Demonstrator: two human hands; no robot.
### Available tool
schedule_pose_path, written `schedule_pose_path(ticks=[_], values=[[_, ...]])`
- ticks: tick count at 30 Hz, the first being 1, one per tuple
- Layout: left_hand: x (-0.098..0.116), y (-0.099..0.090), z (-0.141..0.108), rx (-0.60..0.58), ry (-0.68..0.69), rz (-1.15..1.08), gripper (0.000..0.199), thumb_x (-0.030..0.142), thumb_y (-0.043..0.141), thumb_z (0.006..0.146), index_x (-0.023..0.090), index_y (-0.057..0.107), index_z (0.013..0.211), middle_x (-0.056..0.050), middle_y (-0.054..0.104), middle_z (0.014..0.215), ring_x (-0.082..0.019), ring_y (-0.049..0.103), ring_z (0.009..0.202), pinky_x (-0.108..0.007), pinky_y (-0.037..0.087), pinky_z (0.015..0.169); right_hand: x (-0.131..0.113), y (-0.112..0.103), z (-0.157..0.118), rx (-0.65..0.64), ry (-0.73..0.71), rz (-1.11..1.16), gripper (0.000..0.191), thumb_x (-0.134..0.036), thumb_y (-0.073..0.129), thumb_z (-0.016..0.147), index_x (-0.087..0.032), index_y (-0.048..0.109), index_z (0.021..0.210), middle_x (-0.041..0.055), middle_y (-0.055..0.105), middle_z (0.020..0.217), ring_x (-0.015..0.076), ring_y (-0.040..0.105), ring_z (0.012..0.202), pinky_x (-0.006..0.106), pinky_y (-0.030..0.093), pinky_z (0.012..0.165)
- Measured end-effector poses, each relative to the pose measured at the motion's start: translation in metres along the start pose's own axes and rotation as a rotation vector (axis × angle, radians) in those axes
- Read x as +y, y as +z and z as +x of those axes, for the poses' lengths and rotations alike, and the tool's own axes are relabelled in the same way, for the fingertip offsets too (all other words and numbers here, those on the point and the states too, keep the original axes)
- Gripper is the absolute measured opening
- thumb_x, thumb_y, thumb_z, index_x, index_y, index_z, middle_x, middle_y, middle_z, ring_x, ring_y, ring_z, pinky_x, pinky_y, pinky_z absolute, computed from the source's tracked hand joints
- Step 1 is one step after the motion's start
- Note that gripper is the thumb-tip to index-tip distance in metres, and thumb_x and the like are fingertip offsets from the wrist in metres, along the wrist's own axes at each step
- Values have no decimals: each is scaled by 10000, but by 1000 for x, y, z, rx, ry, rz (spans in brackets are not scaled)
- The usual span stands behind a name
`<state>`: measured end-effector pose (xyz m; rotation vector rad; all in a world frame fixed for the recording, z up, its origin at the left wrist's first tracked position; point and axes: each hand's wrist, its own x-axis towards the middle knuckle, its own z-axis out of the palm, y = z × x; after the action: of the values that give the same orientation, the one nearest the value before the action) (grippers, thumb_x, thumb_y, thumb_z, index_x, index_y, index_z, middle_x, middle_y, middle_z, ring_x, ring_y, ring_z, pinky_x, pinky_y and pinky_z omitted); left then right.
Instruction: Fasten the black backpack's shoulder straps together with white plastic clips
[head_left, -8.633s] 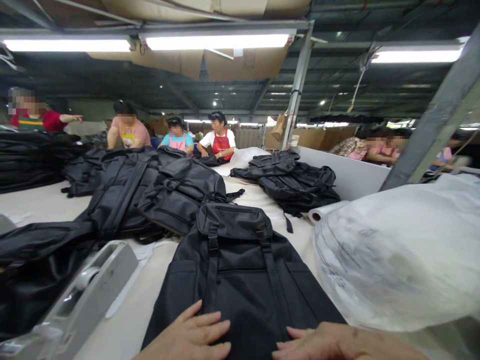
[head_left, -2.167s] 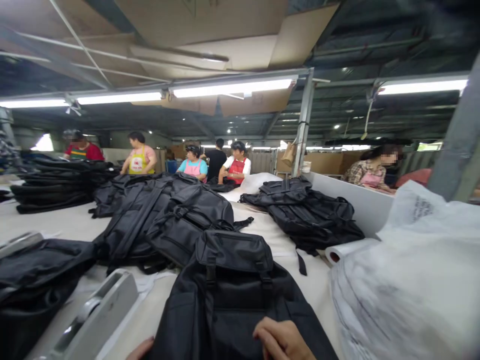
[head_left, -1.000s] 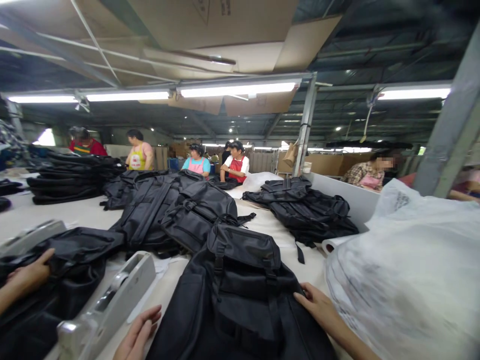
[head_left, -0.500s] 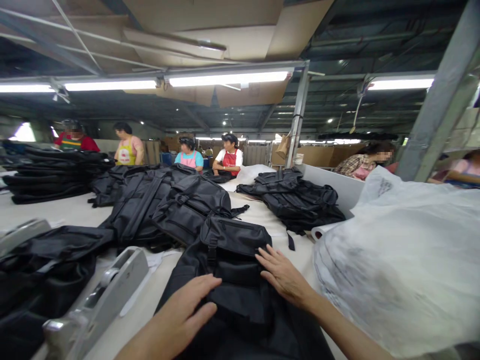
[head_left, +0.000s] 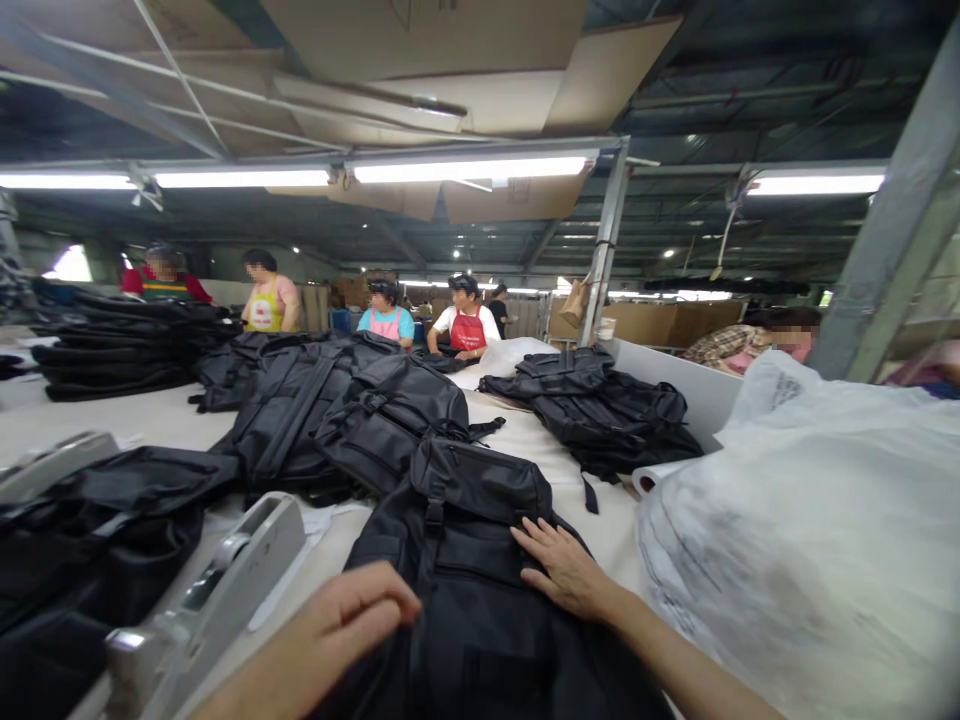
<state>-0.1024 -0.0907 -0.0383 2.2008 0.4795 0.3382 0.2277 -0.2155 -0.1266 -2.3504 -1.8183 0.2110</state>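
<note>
So, black flap-top backpack (head_left: 487, 610): laid front panel up on the cream-covered table (head_left: 616, 540), with the flap (head_left: 484, 480) pointed away from the wearer.
Right hand (head_left: 562, 567): spread wide and laid near the flap's lower right corner; nothing is gripped, and the buckle on that side is hidden.
Left hand (head_left: 356, 610): fingers half curled above the left part of the front panel — whether any strap is pinched cannot be told.
Left buckle (head_left: 434, 512): seen just under the flap edge; its strap is best drawn straight, without a twist.
Front panel: probably best smoothed with light, even pressure from flat palms, so that the soft material is not creased.
Grey tape dispenser (head_left: 225, 580): stood just beside the backpack on the left — elbow room should be judged with care.
Translucent plastic heap (head_left: 795, 540): piled on the right, near the right forearm; snagging is best avoided.
</note>
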Motion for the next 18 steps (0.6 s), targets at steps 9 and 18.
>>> schedule_pose_path(ticks=[9,18], values=[[-97,-7,57,457,-315,-135,737,557,441,788,54,512,1322,-182,439,1450,-314,377,1371,-473,229,1165,-74,-36,0,55,-325,173,512,-256,509,858,-224,492,1368,111,519,1418,247,471,1308,410,364,1096],[-149,7,46,525,-163,-288,623,566,510,770,133,639,1199,-120,593,1323,-296,484,1294,-485,229,1180,-98,-49,-59,-172,-414,452,316,-201,607,777,-307,712,1055,4,743,960,179,672,893,255,503,816]])
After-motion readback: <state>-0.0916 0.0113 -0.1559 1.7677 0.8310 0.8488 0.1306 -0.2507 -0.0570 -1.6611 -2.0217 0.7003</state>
